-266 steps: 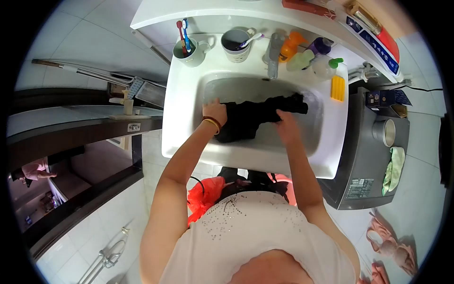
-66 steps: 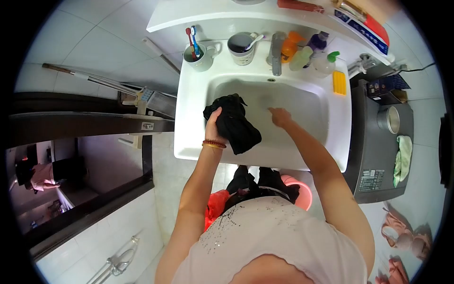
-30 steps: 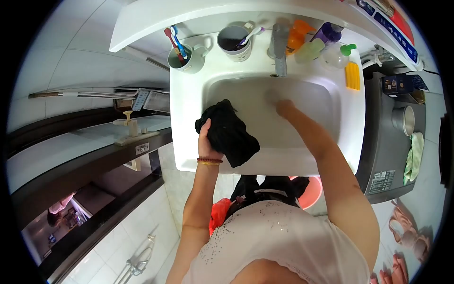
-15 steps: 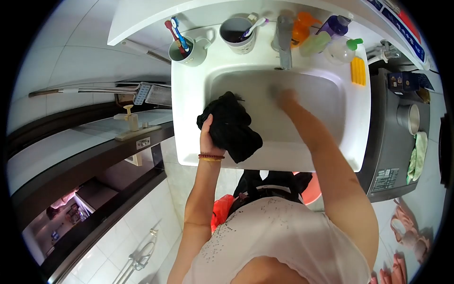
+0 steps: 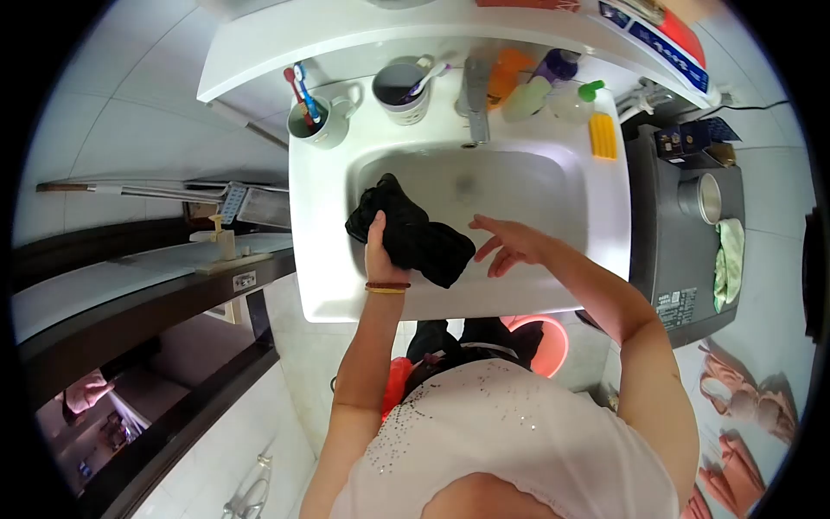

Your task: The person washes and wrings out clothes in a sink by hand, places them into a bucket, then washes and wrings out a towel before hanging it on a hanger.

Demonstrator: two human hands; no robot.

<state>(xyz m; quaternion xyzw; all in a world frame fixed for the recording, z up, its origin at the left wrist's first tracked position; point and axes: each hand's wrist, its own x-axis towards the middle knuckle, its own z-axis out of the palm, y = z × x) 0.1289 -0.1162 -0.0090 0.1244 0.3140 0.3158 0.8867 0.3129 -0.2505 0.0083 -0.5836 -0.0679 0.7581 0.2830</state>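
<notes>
A bunched black cloth (image 5: 415,238), perhaps a garment, is held over the left side of the white sink (image 5: 307,259). My left hand (image 5: 379,251) grips it from below left, thumb on top and the other fingers hidden beneath. Just right of the cloth, my right hand (image 5: 512,244) hovers above the basin with its fingers spread, holding nothing. Behind them, a dark round spot that looks like the drain (image 5: 465,186) shows in the basin floor, below the metal faucet (image 5: 475,104).
Along the sink's back stand a cup with toothbrushes (image 5: 320,121), a grey cup (image 5: 402,93), an orange bottle (image 5: 507,78) and a green-capped bottle (image 5: 575,102). A yellow ridged bar (image 5: 603,136) lies at right. A pink basin (image 5: 551,346) sits on the floor below.
My right hand has come back from the drain area toward the cloth, its fingers now spread. The left hand still holds the cloth. The whole view has shifted slightly.
</notes>
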